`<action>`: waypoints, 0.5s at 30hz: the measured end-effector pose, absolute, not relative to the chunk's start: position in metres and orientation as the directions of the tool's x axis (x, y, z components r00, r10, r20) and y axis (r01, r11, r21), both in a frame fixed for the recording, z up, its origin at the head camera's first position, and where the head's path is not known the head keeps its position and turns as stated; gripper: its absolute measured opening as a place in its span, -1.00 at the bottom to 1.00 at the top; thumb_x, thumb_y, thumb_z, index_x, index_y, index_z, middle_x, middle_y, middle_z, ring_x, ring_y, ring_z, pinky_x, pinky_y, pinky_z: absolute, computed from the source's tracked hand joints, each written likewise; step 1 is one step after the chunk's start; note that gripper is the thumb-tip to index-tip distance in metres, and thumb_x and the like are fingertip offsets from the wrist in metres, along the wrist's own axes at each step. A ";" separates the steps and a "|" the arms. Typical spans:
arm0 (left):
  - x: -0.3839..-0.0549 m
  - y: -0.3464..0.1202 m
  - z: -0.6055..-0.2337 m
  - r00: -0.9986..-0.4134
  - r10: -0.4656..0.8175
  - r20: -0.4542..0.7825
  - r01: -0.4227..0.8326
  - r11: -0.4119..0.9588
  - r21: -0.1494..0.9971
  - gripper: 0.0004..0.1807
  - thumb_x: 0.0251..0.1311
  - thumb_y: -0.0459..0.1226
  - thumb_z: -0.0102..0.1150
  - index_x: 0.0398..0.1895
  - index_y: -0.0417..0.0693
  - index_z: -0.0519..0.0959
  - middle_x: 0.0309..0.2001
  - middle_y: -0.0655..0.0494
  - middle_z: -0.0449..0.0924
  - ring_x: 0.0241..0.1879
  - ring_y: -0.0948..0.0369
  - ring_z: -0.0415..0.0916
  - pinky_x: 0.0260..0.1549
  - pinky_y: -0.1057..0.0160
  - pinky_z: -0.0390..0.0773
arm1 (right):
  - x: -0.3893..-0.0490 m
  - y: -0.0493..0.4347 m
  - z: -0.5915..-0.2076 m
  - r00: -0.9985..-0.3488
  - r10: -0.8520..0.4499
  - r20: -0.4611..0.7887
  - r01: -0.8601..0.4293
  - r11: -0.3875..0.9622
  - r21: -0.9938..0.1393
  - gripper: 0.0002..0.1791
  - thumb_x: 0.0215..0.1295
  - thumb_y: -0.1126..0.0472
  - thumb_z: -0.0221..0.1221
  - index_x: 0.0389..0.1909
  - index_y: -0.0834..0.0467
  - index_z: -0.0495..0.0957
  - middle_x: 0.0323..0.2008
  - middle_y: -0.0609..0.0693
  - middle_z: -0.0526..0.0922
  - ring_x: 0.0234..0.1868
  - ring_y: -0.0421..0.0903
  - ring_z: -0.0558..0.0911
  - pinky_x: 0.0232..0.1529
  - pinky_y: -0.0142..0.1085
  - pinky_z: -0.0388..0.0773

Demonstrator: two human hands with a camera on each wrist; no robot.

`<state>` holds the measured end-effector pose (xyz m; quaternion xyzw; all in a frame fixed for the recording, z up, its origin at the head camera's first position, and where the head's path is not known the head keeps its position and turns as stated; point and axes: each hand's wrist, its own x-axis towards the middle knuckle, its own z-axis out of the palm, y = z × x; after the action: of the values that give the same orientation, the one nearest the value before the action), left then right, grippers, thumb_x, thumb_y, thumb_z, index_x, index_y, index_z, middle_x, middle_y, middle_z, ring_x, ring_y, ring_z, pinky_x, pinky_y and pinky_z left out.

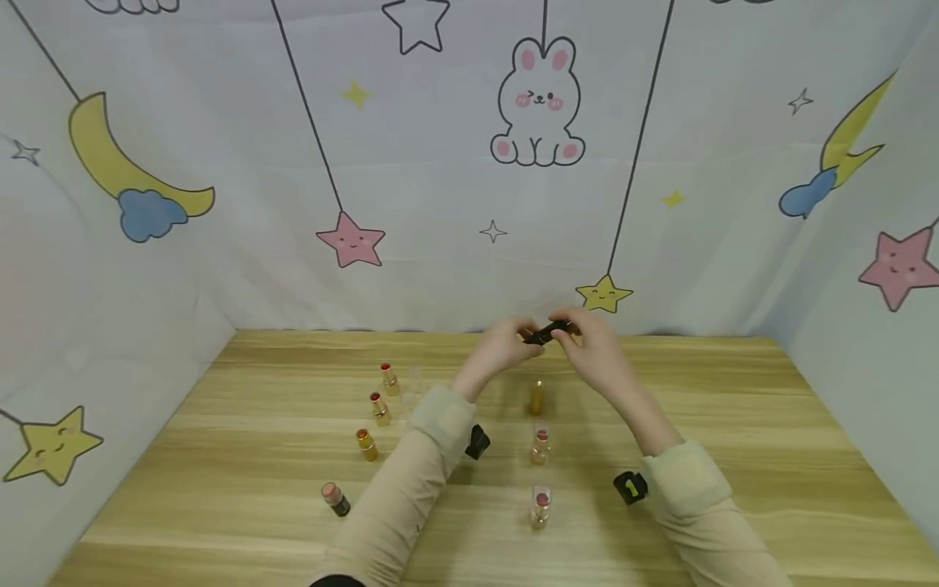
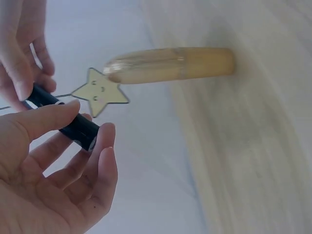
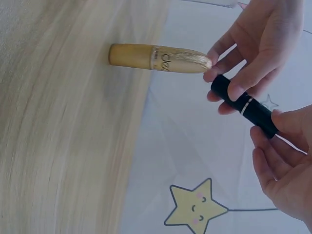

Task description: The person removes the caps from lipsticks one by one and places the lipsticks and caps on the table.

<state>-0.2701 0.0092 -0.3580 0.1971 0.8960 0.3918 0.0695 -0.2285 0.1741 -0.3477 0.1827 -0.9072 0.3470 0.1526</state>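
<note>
Both hands hold one black lipstick tube (image 1: 548,333) with a thin silvery band, above the far part of the table. My left hand (image 1: 502,349) pinches one end between thumb and fingers. On the other end, the thumb and fingertips of my right hand (image 1: 592,352) grip the tube. In the right wrist view the silvery ring on the black tube (image 3: 247,106) shows between the two hands. Upright on the table below them stands a gold lipstick (image 1: 537,398) with its cap on, also seen close in the left wrist view.
Two lipsticks with clear caps, one (image 1: 540,448) behind the other (image 1: 540,509), stand nearer me. At left are several uncapped lipsticks, among them a pink one (image 1: 335,499) and a red one (image 1: 390,380). Black pieces (image 1: 478,441) (image 1: 631,487) show beside the cuffs. A patterned curtain (image 1: 440,277) closes the back.
</note>
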 end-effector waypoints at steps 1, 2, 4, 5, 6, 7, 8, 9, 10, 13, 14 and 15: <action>-0.269 0.009 -0.354 -0.909 0.415 0.029 0.300 0.607 0.736 -0.77 0.19 -0.27 0.24 -0.09 -0.13 0.61 -0.04 -0.14 0.63 -0.12 0.03 0.59 -0.25 0.22 0.56 | -0.227 0.177 -0.347 -0.886 -0.212 0.412 -0.436 0.681 -0.588 -0.71 0.34 0.29 0.14 0.04 0.28 0.53 -0.03 0.22 0.63 -0.08 0.14 0.62 -0.01 0.04 0.54; -0.267 0.009 -0.350 -0.907 0.420 0.026 0.299 0.599 0.743 -0.76 0.20 -0.27 0.24 -0.08 -0.12 0.61 -0.03 -0.14 0.63 -0.13 0.04 0.59 -0.26 0.23 0.55 | -0.225 0.180 -0.346 -0.886 -0.199 0.418 -0.434 0.670 -0.602 -0.71 0.34 0.28 0.13 0.05 0.28 0.53 -0.04 0.22 0.63 -0.08 0.14 0.63 -0.01 0.05 0.53; -0.264 0.010 -0.343 -0.905 0.425 0.019 0.291 0.586 0.756 -0.75 0.20 -0.26 0.24 -0.06 -0.10 0.62 -0.02 -0.12 0.62 -0.18 0.08 0.60 -0.30 0.26 0.55 | -0.221 0.185 -0.344 -0.889 -0.173 0.425 -0.427 0.648 -0.630 -0.70 0.35 0.28 0.13 0.07 0.26 0.53 -0.04 0.22 0.63 -0.09 0.14 0.63 -0.02 0.05 0.53; -0.262 0.010 -0.340 -0.903 0.430 0.018 0.292 0.580 0.761 -0.75 0.20 -0.25 0.25 -0.06 -0.09 0.62 -0.03 -0.11 0.63 -0.21 0.10 0.60 -0.34 0.28 0.54 | -0.219 0.188 -0.343 -0.891 -0.160 0.425 -0.422 0.639 -0.643 -0.69 0.35 0.27 0.13 0.08 0.25 0.53 -0.04 0.22 0.63 -0.10 0.14 0.63 -0.03 0.04 0.53; -0.261 0.010 -0.337 -0.901 0.433 0.017 0.291 0.576 0.764 -0.74 0.20 -0.25 0.25 -0.05 -0.08 0.62 -0.04 -0.11 0.63 -0.25 0.12 0.60 -0.37 0.30 0.54 | -0.217 0.190 -0.342 -0.891 -0.147 0.429 -0.418 0.631 -0.653 -0.69 0.35 0.26 0.13 0.08 0.25 0.53 -0.06 0.22 0.64 -0.11 0.14 0.64 -0.05 0.03 0.52; -0.259 0.010 -0.335 -0.899 0.437 0.018 0.293 0.572 0.766 -0.74 0.19 -0.25 0.26 -0.05 -0.07 0.63 -0.05 -0.10 0.64 -0.29 0.14 0.60 -0.40 0.32 0.53 | -0.216 0.192 -0.342 -0.892 -0.137 0.430 -0.416 0.620 -0.665 -0.69 0.35 0.27 0.13 0.08 0.25 0.54 -0.07 0.22 0.65 -0.12 0.14 0.64 -0.06 0.01 0.52; -0.258 0.010 -0.332 -0.897 0.441 0.018 0.296 0.571 0.766 -0.74 0.19 -0.24 0.26 -0.05 -0.06 0.63 -0.07 -0.09 0.64 -0.30 0.17 0.59 -0.41 0.34 0.50 | -0.215 0.194 -0.342 -0.894 -0.126 0.431 -0.413 0.610 -0.677 -0.69 0.35 0.27 0.13 0.07 0.24 0.54 -0.08 0.21 0.65 -0.12 0.13 0.64 -0.07 -0.02 0.51; -0.256 0.010 -0.330 -0.895 0.446 0.021 0.302 0.570 0.764 -0.74 0.19 -0.23 0.27 -0.06 -0.06 0.63 -0.09 -0.08 0.65 -0.32 0.18 0.58 -0.43 0.35 0.49 | -0.214 0.195 -0.342 -0.894 -0.119 0.432 -0.412 0.599 -0.687 -0.70 0.35 0.27 0.13 0.07 0.25 0.54 -0.09 0.21 0.66 -0.13 0.13 0.64 -0.08 -0.05 0.51; -0.255 0.009 -0.328 -0.893 0.450 0.022 0.305 0.569 0.764 -0.74 0.18 -0.23 0.27 -0.06 -0.06 0.64 -0.11 -0.07 0.66 -0.33 0.19 0.57 -0.43 0.36 0.49 | -0.213 0.197 -0.342 -0.894 -0.113 0.434 -0.412 0.590 -0.695 -0.70 0.35 0.27 0.14 0.06 0.24 0.55 -0.11 0.21 0.67 -0.14 0.12 0.65 -0.10 -0.09 0.50; -0.252 0.009 -0.324 -0.888 0.459 0.019 0.311 0.570 0.760 -0.73 0.18 -0.22 0.28 -0.06 -0.06 0.64 -0.17 -0.05 0.67 -0.35 0.20 0.56 -0.44 0.36 0.49 | -0.211 0.199 -0.342 -0.897 -0.104 0.429 -0.406 0.576 -0.710 -0.71 0.34 0.28 0.14 0.05 0.24 0.56 -0.15 0.19 0.69 -0.16 0.09 0.66 -0.12 -0.19 0.49; -0.251 0.009 -0.324 -0.887 0.462 0.018 0.314 0.573 0.757 -0.73 0.17 -0.22 0.28 -0.06 -0.06 0.64 -0.19 -0.04 0.67 -0.35 0.20 0.56 -0.44 0.36 0.49 | -0.210 0.200 -0.342 -0.898 -0.103 0.427 -0.404 0.576 -0.711 -0.71 0.34 0.28 0.14 0.04 0.24 0.56 -0.15 0.18 0.70 -0.16 0.08 0.66 -0.13 -0.22 0.49; -0.250 0.009 -0.323 -0.886 0.463 0.018 0.315 0.575 0.755 -0.73 0.17 -0.22 0.29 -0.06 -0.06 0.65 -0.20 -0.04 0.67 -0.35 0.20 0.56 -0.44 0.36 0.49 | -0.209 0.200 -0.343 -0.899 -0.103 0.425 -0.402 0.576 -0.712 -0.72 0.33 0.28 0.14 0.04 0.24 0.56 -0.15 0.18 0.70 -0.16 0.07 0.66 -0.14 -0.24 0.49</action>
<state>-0.2504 0.0092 -0.3234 0.2204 0.8826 0.4051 0.0912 -0.2085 0.2003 -0.3427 0.1449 -0.8709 0.4372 0.1714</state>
